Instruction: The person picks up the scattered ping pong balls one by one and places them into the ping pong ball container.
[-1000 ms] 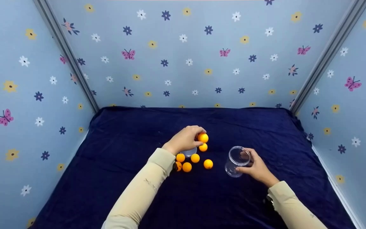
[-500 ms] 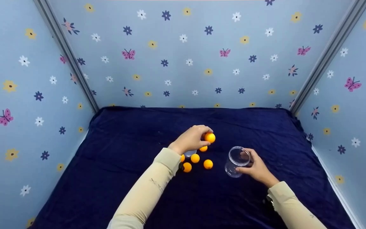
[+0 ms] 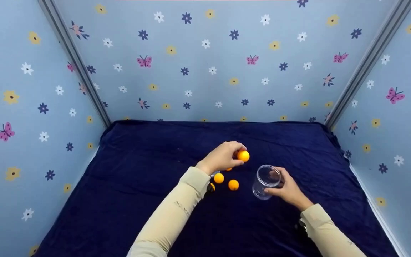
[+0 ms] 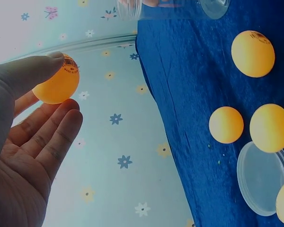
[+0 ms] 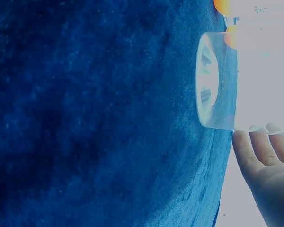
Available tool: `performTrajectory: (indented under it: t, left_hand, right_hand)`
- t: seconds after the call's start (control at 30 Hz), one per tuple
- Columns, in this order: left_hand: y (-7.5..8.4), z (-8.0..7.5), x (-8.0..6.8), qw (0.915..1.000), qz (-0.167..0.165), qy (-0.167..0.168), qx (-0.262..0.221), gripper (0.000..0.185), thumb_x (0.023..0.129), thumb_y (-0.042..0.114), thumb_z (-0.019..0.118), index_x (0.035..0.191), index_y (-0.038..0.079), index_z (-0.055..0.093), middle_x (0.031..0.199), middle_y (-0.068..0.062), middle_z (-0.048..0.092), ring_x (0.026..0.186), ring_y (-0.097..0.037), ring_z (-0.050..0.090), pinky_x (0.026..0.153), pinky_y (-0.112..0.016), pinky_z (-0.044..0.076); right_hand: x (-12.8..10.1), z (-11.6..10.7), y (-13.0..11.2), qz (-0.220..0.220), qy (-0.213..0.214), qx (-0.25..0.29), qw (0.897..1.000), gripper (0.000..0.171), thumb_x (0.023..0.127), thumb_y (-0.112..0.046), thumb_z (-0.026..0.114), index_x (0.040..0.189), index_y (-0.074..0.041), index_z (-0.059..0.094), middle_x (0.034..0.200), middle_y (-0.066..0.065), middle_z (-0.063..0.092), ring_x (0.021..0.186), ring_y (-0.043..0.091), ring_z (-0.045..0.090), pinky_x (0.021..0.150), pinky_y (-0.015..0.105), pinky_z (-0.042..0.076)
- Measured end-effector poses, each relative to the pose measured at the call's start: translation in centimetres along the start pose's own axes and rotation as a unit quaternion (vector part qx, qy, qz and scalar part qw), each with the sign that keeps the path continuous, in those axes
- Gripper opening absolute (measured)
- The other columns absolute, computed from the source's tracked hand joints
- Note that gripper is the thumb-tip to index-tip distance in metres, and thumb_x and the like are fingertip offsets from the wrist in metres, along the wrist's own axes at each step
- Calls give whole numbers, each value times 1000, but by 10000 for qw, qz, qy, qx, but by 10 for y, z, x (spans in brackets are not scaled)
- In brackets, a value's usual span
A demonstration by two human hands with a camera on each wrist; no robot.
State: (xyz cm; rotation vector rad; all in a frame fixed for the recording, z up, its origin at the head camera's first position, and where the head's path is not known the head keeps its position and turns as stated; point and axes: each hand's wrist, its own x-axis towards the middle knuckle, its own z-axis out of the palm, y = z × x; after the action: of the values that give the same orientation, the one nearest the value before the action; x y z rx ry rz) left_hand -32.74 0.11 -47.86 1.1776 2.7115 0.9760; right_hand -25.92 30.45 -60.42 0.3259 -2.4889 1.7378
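My left hand (image 3: 223, 156) pinches an orange ping-pong ball (image 3: 243, 156) between thumb and fingers, above the cloth. Dark printing shows on that ball (image 4: 61, 82) in the left wrist view. To its right, my right hand (image 3: 287, 187) grips a clear plastic jar (image 3: 262, 184) by its side, the open mouth facing up. No ball shows inside the jar. More ping-pong balls lie on the cloth below and left of the jar, among them one ball (image 3: 233, 185) nearest to it and another ball (image 3: 219, 178). Others are partly hidden behind my left hand and sleeve.
A round clear lid (image 4: 262, 179) lies among the loose balls, mostly hidden by my left arm in the head view. Dark blue cloth (image 3: 148, 153) covers the table. Flower-patterned walls (image 3: 205, 64) stand at the back and both sides.
My left hand has moved right toward the jar with the pinched ball, and its sleeve now covers more of the loose balls and the lid. My right hand and the jar have stayed in place.
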Motion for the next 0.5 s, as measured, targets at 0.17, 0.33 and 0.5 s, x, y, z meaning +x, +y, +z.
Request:
performTrajectory:
  t: [0.17,0.33,0.5]
  left_hand:
    - [3,5,3,10000,14,40,9,38,100,16,81,136,9,71,126,-7,74,107,-23,70,97,-34,59]
    - [5,12,7,9999,106,64,0,38,99,16,82,135,8,72,125,-7,75,108,-24,71,98,-32,59]
    - [7,17,11,9998,172,70,-17,38,98,16,83,134,8,73,125,-7,75,107,-21,71,97,-30,59]
  right_hand:
    - [1,0,0,62,-40,-44,10000,86,74,6,95,147,10,50,135,36,65,126,38,66,93,20,57]
    - [1,0,1,133,-27,-13,9999,86,73,8,95,147,9,51,135,34,66,127,39,65,93,19,57]
    - [0,0,1,37,-4,32,10000,86,73,9,94,147,11,50,134,36,65,122,29,68,92,19,58]
